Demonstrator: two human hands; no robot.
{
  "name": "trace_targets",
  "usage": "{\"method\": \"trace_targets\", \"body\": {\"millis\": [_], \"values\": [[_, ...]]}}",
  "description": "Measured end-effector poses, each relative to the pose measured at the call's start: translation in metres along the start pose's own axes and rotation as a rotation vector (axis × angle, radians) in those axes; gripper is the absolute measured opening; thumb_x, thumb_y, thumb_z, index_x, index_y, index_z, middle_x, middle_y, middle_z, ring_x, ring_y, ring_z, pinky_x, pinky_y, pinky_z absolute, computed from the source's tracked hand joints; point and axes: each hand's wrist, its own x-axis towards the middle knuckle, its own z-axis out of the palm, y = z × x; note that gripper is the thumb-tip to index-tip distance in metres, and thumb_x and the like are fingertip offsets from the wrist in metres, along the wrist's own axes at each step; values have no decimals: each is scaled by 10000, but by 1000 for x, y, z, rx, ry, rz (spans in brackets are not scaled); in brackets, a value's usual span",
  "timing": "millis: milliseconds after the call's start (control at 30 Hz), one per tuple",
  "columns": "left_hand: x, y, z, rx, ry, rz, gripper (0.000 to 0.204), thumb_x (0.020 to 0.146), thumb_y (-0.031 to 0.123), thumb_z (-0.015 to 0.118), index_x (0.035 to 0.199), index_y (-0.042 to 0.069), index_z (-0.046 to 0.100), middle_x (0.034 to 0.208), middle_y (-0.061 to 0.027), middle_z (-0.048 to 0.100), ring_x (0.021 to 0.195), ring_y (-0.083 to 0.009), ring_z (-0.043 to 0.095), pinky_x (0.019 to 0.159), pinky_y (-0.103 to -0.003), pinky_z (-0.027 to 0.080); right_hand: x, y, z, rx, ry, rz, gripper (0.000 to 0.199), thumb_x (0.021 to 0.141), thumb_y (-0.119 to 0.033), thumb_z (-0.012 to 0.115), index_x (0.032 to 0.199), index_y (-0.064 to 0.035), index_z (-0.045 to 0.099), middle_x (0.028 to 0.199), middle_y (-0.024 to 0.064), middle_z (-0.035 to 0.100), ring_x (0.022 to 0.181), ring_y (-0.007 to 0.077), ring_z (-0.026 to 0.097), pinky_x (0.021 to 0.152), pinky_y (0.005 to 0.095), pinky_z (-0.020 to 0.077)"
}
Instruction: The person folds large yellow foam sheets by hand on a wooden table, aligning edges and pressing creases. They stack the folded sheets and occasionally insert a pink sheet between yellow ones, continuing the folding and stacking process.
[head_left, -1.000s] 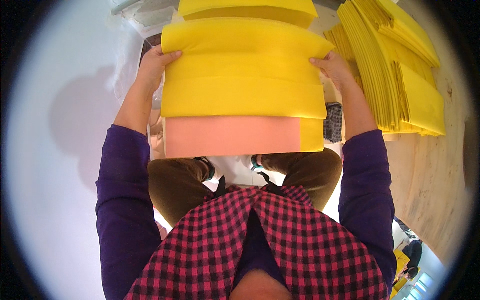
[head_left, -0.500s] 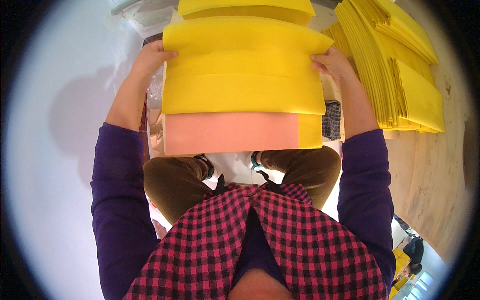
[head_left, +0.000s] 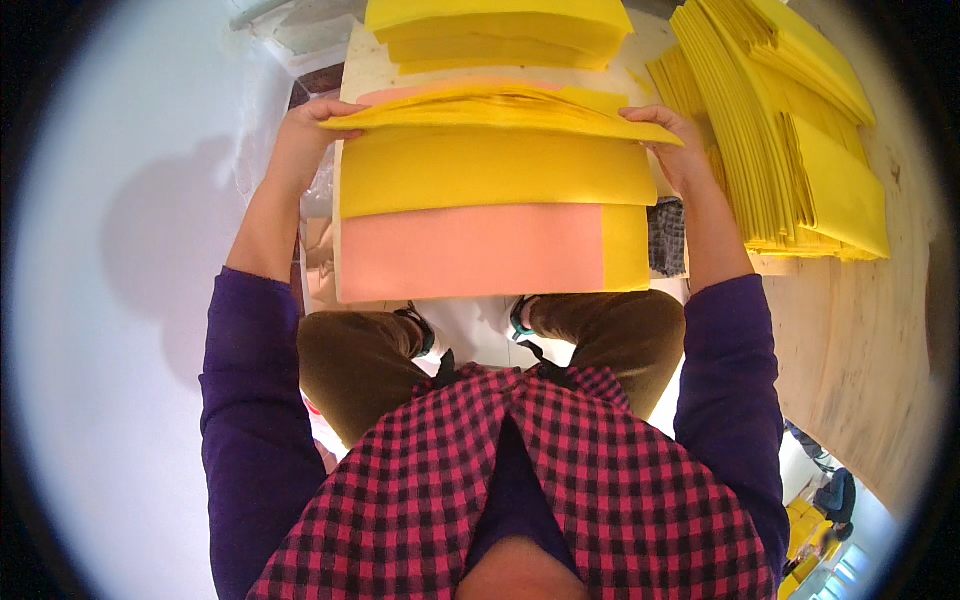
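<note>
Pale wooden desk (head_left: 850, 330) carries fanned yellow sheets (head_left: 790, 130) off to the right of the fingers. Both hands clamp a thin yellow sheet (head_left: 500, 112) by its opposite ends, left hand (head_left: 300, 135) and right hand (head_left: 680, 145) curled over the edges, above a yellow and pink stack (head_left: 480, 230). It looks light and floppy, likely to sag midway, so gripping both ends suits it.

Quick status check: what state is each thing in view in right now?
Left hand: gripping the left edge of the top yellow sheet.
Right hand: gripping its right edge.
Top yellow sheet: lifted, sagging between the hands.
Pink sheet: lying flat beneath the yellow ones.
Yellow stack on the right: fanned, leaning, untouched.
</note>
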Motion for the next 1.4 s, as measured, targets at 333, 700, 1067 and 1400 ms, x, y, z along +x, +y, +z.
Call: {"method": "trace_targets", "body": {"millis": [333, 700, 1067, 1400], "values": [[-15, -29, 5, -18, 22, 107, 92, 814, -34, 596, 845, -9, 679, 1053, -112, 665, 927, -173, 619, 846, -263, 492, -9, 10, -1, 162, -16, -41, 48, 802, 10, 624, 770, -22, 639, 1123, 128, 626, 981, 204, 601, 879, 293, 489], [-21, -38, 5, -18, 68, 144, 80, 817, -55, 593, 853, -16, 654, 1112, -124, 640, 979, -176, 605, 878, -266, 490, -11, 11, 1, 307, -17, 23, 106, 804, 60, 588, 727, -7, 615, 1158, 140, 610, 935, 218, 618, 838, 300, 519], [-26, -37, 10, -57, 87, 150, 94, 803, -73, 591, 831, -17, 662, 1096, -120, 647, 985, -182, 604, 890, -276, 488, -11, 5, -4, 171, 77, -26, 235, 817, 97, 441, 755, -30, 627, 1122, 99, 642, 920, 167, 608, 796, 286, 488], [-22, -48, 5, -100, 76, 165, 85, 808, -59, 592, 834, -18, 662, 1093, -110, 650, 968, -176, 607, 876, -270, 492, -23, -50, 42, -358, 205, -185, 292, 878, -70, 468, 1118, -61, 634, 1115, 63, 629, 1008, 186, 570, 908, 284, 418]]}}
